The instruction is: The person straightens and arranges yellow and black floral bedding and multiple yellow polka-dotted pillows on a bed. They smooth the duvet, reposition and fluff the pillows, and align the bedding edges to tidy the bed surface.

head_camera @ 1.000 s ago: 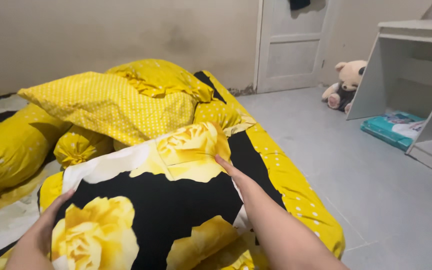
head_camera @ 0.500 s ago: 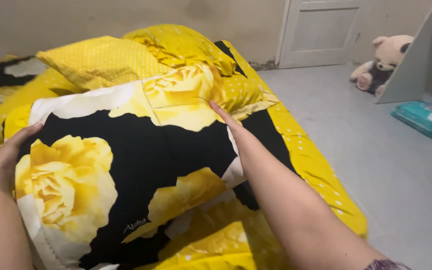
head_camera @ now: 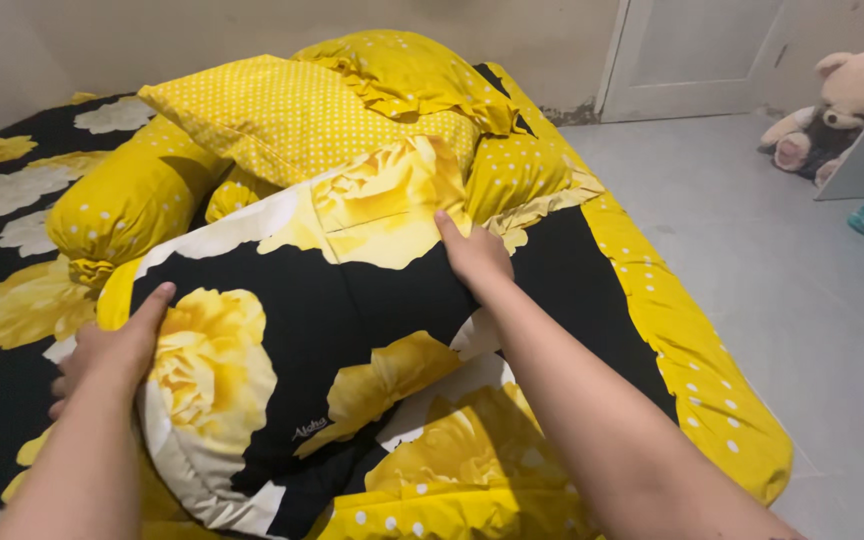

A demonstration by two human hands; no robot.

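Head view: I've got both hands on the black pillow [head_camera: 332,320] with the big yellow and white flower print, lying near centre on the mattress [head_camera: 712,390]. My left hand [head_camera: 117,345] clamps the pillow's near-left edge, thumb on top over a yellow flower, remaining fingers tucked under the edge and mostly hidden. My right hand [head_camera: 474,255] presses on the far-right part of the pillow, fingers together and lying flat on the fabric, right where the yellow flower patch meets the black; can't tell if any fingers curl round the edge. Pillow sits tilted, far edge leaning against the pile behind it. That pile: a yellow polka-dot pillow [head_camera: 282,115] just beyond, touching, a frilled yellow cushion [head_camera: 402,70] farther back against the wall, and a yellow bolster [head_camera: 132,200] to the far left, just beside the black pillow. Mattress cover is the same black and yellow floral, with a yellow dotted border on the right side. Far right on the grey floor [head_camera: 802,270], well apart from the bed: a teddy bear [head_camera: 837,105] near a white door [head_camera: 702,50].
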